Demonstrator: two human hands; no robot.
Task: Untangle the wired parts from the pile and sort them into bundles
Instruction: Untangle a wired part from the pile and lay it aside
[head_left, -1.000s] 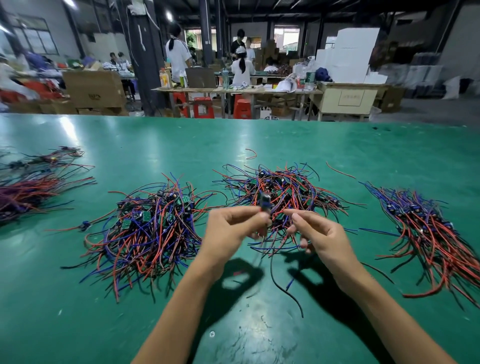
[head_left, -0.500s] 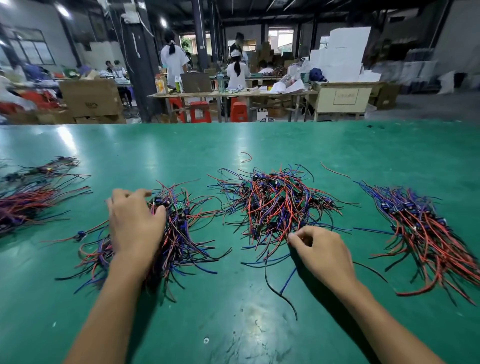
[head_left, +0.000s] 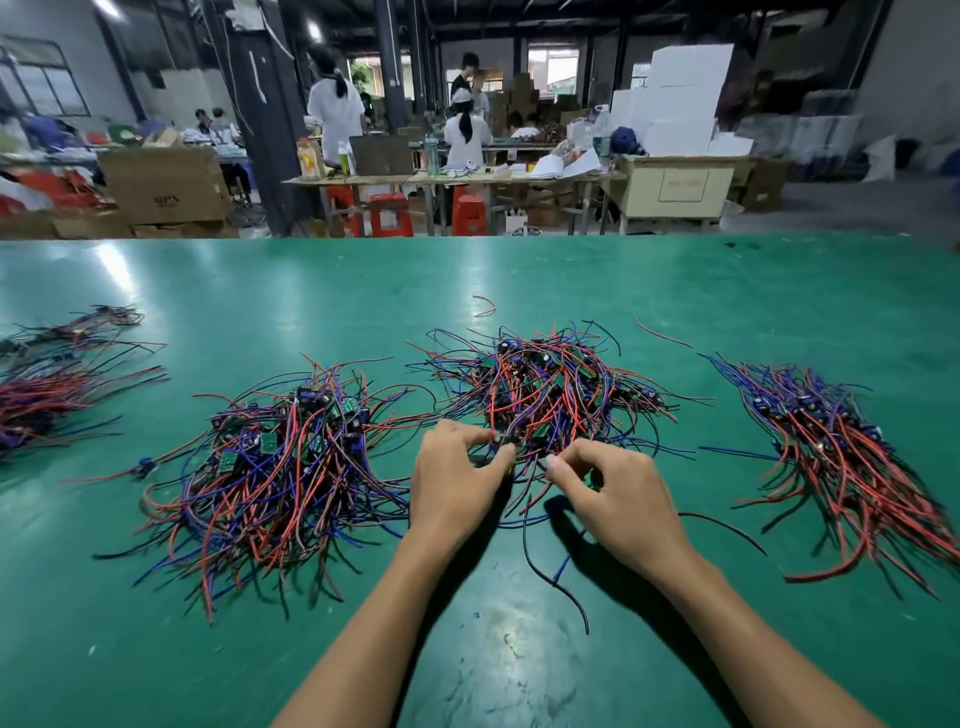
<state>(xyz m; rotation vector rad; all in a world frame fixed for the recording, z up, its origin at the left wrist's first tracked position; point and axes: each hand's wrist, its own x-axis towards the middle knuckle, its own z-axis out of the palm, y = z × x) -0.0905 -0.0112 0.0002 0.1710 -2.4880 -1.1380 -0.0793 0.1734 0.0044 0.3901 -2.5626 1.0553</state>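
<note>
- Head view, hands: both work the near edge of the middle pile (head_left: 545, 395) of wired parts; my left hand (head_left: 457, 488) has its fingers (head_left: 501, 460) curled and pinching a small dark part (head_left: 503, 440) at the pile's rim, I judge to anchor it while the wires come free; my right hand (head_left: 618, 499) sits just beside it, fingers curled into the strands, though I cannot tell exactly which wire they clamp
- Head view, bundles: a looser heap (head_left: 275, 457) lies just left of my left hand; a straighter, combed bundle (head_left: 852, 457) lies well apart to the right; another bundle (head_left: 57, 384) sits at the far left edge; laid out this way, I think, so sorted parts stay separate
- Head view, room: bare green worktop (head_left: 493, 649) lies between my forearms and beyond the piles, giving space to draw a part toward me; one black wire (head_left: 550, 577) trails there and could snag
</note>
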